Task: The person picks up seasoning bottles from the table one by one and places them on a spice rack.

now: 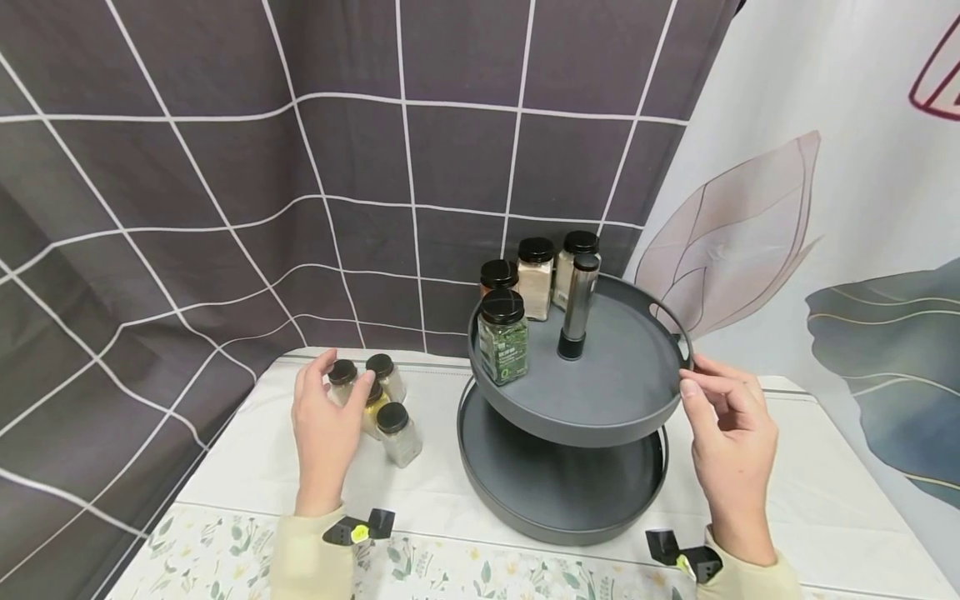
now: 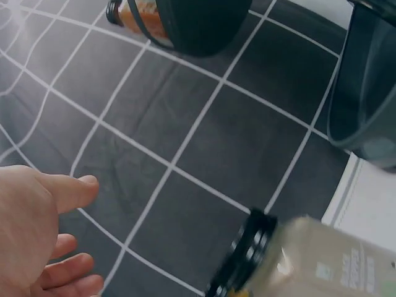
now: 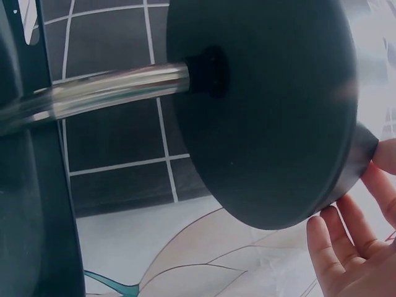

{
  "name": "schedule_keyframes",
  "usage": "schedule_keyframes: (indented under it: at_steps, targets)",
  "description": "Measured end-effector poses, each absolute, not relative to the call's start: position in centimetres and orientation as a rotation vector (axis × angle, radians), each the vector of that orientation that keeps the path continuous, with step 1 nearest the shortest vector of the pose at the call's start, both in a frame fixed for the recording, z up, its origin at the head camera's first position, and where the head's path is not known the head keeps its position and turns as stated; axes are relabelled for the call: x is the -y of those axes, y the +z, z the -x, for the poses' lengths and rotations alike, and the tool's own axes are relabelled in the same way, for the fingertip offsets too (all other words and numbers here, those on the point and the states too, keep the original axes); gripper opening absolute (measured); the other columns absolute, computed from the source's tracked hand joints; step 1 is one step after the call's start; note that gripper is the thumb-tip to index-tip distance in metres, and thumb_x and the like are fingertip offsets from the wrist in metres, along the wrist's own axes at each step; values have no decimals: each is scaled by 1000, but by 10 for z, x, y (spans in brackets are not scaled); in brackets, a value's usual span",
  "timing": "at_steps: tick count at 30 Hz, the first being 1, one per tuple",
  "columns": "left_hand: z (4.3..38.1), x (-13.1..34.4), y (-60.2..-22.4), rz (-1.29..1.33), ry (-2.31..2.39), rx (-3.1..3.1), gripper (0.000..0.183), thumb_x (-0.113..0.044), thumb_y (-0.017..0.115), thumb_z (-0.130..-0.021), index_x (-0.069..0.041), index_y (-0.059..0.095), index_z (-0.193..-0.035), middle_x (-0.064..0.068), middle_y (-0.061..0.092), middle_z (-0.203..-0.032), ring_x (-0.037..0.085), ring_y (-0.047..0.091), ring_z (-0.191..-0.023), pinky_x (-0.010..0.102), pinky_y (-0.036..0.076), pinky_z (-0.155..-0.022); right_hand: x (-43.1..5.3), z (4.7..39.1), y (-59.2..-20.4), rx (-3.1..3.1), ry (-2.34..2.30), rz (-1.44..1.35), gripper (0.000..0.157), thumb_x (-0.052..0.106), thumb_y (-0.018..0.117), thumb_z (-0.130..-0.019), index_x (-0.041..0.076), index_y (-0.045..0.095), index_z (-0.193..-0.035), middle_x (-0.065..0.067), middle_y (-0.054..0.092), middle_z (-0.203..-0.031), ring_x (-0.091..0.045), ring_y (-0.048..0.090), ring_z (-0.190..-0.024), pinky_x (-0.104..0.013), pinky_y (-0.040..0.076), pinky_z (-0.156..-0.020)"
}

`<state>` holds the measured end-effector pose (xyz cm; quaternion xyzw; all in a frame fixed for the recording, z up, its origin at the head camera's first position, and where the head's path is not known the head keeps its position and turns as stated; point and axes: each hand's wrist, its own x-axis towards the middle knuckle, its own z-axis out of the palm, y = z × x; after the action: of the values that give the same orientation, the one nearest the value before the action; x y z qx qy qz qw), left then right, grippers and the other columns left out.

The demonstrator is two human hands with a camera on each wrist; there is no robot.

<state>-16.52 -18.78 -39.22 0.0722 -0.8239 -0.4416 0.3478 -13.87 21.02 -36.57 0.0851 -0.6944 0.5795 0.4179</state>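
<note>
Four clear squarish black-capped jars (image 1: 402, 443) crowd left hand's (image 1: 326, 429) right side; beyond, bare white cloth (image 1: 437, 433) lane reaches dark-grey round two-tier tray (image 1: 630, 367).

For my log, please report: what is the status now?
Left grip beside four clustered jars, holding none. Right grip pinching upper tray by its rim. Jars crowd together; no other obstacle seen.

Our forearms (image 1: 311, 558) extend forward, well apart. We hold our left hand (image 1: 326, 429) upright over its wrist (image 1: 321, 502), fingers loosely bent, the thumb (image 2: 77, 192) standing out from them with a gap between. Our right hand (image 1: 735, 433) leans inward from its wrist (image 1: 742, 540), thumb and forefinger drawn into a pinch, its other fingers bent.
</note>
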Motion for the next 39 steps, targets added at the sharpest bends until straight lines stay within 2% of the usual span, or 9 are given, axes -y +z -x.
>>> schedule_keyframes:
  at_steps: [8,23,31,39]
  targets:
    - [167,196,-402,-234,-1138,2164,54,-12,72,-92,4,51,-138,22,52,-137,38,50,-128,52,42,-106,-210,137,-366,1744,1477,-236,15,-10,61,-92,-21,65,-102,-12,61,-120,-23,56,-118,-19,49,-97]
    - [177,211,-417,-340,-1117,2293,56,-4,66,-92,5,45,-143,27,48,-140,44,47,-129,59,36,-107,-211,136,-366,1669,1678,-303,15,-11,61,-91,-22,62,-101,-20,56,-130,-26,54,-120,-20,46,-97]
    - [182,220,-423,-392,-1106,2370,61,-4,67,-91,5,41,-146,28,45,-143,44,44,-132,58,34,-110,-212,137,-365,1670,1688,-321,15,-13,61,-90,-24,60,-101,-22,55,-132,-30,49,-127,-21,45,-99]
    - [190,231,-431,-400,-1119,2447,66,-2,66,-89,3,37,-149,27,45,-145,43,43,-134,57,33,-112,-212,135,-365,1695,1684,-337,14,-13,60,-90,-21,61,-102,-19,54,-133,-29,48,-126,-21,44,-97]
